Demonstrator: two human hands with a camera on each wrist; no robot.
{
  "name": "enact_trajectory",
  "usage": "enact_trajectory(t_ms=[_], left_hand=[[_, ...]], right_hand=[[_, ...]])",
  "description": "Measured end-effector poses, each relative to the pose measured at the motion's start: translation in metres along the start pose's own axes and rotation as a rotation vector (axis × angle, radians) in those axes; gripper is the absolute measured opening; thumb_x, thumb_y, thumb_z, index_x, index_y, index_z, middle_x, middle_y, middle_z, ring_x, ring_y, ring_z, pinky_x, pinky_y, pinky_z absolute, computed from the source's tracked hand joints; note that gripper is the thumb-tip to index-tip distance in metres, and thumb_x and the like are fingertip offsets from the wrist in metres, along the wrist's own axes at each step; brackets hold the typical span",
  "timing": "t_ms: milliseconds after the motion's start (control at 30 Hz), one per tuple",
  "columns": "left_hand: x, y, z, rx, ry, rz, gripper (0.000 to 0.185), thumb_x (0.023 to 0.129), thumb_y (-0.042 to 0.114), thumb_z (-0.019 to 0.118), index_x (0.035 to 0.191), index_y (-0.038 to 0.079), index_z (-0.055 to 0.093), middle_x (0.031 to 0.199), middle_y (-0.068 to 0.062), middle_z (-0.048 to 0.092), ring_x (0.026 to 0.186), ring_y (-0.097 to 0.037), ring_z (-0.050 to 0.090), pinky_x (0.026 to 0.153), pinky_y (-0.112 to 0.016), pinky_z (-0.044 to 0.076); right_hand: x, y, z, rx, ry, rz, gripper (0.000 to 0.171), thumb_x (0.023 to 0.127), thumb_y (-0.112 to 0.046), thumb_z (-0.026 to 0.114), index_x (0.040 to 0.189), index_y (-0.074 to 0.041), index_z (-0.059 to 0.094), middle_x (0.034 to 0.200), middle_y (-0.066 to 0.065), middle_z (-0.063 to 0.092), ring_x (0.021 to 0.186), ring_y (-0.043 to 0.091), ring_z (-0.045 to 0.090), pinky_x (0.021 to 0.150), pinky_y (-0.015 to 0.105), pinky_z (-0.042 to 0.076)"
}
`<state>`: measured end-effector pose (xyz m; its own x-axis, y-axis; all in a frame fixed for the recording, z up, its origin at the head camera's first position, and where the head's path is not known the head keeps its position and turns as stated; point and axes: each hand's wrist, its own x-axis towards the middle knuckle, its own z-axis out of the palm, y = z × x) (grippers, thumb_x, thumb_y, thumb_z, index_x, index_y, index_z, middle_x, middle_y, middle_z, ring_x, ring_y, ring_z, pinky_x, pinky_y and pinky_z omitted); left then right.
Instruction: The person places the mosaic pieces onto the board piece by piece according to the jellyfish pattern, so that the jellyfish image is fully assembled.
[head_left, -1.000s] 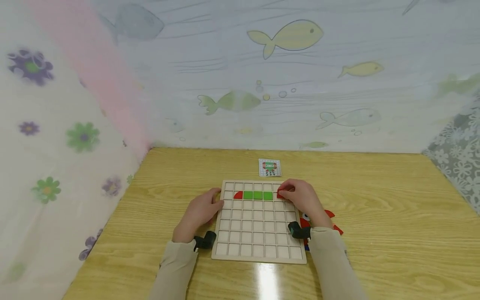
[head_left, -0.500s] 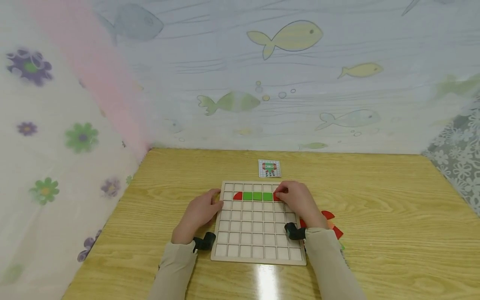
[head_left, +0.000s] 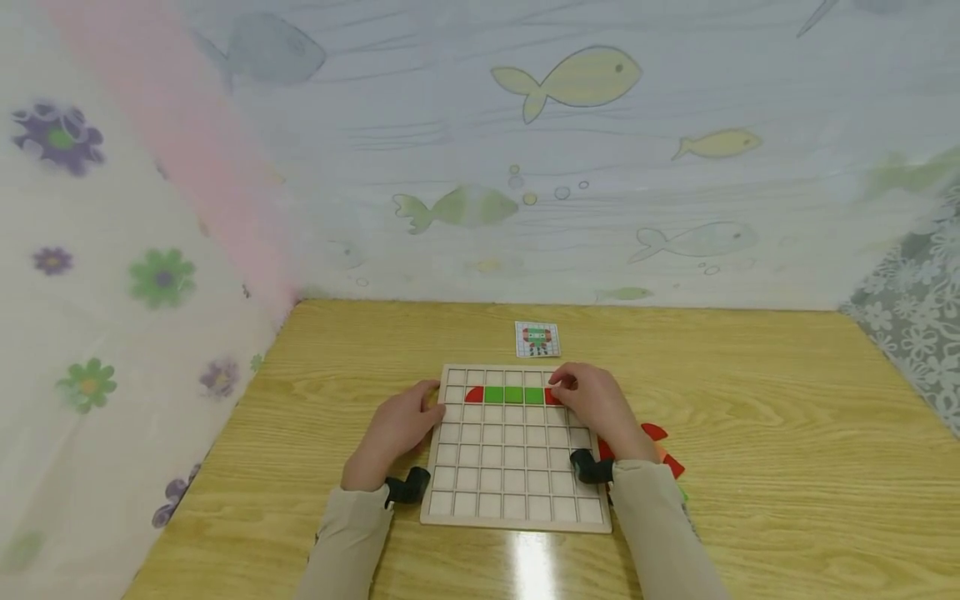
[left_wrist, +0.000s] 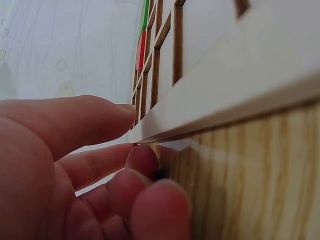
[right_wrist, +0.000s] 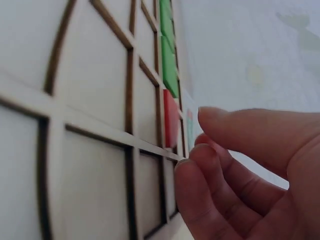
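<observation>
Board (head_left: 514,457) on table (head_left: 787,417), 1 row laid: 3 green squares (head_left: 513,394) between 2 red pieces (head_left: 475,395). Left hand (head_left: 396,429) grips board's edge; right hand (head_left: 596,404), thumb and fingers parted, beside rightmost red piece. Unplaced pieces (head_left: 673,467) by right sleeve (head_left: 667,525); card (head_left: 537,339) suggests more rows remain.

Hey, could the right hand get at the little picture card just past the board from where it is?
Likely yes. The picture card lies just beyond the far edge of the board, close to the right hand, with nothing visible in between. The hand also appears to hold nothing.
</observation>
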<state>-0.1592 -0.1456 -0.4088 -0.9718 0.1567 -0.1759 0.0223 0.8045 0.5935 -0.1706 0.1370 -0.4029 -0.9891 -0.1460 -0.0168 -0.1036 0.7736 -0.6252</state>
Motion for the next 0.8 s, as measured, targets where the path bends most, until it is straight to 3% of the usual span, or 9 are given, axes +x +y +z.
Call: enact_trajectory(t_ms=[567,800], left_hand=[[0.001,0.001,0.0,-0.028,-0.008,-0.001,0.047,0.088,0.029,0.053,0.131,0.014,0.044,0.072,0.004,0.055,0.039,-0.015,0.05,0.052,-0.028,0.04],[0.002,-0.002,0.0,-0.023,-0.012,-0.009,0.048,0.088,0.029,0.053,0.132,0.015,0.042,0.071,0.004,0.055,0.039,-0.015,0.051,0.052,-0.028,0.04]], right_hand=[[-0.029,0.018,-0.028,0.081,-0.057,0.039,0.021,0.088,-0.026,0.055,0.104,-0.014,0.062,0.095,-0.001,0.059,0.08,0.016,0.054,0.068,0.033,0.044],[-0.038,0.03,-0.039,0.019,-0.069,0.027,0.025,0.088,-0.028,0.055,0.108,-0.014,0.061,0.1,0.001,0.059,0.085,0.018,0.053,0.072,0.035,0.044]])
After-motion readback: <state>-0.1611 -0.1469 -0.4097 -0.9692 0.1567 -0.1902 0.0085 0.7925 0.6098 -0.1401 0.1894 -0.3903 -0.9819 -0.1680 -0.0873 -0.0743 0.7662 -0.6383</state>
